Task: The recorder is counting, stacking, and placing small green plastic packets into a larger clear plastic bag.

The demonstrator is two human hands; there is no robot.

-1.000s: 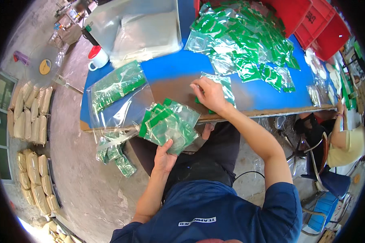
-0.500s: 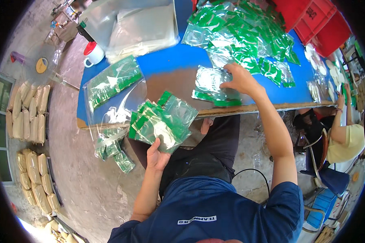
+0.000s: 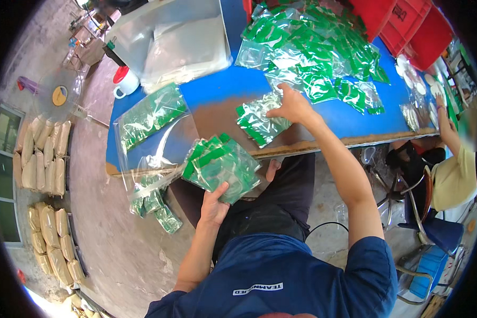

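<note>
At one blue-topped table (image 3: 212,85), one heap of green-and-clear packets (image 3: 312,47) spreads beyond one large clear bag (image 3: 153,124), one fanned bundle (image 3: 220,161), one smaller stack (image 3: 257,119) and one red-topped white mug (image 3: 126,84). Handling packets in batches appears the step in hand: the left hand (image 3: 215,208) closes its thumb over the bundle near the table's edge; the right hand (image 3: 298,107), thumb and fingers parted, meets the stack's right side. Glare leaves its grip, and packet totals, uncertain. Squaring the slick stack would call for light, even fingertip pressure.
</note>
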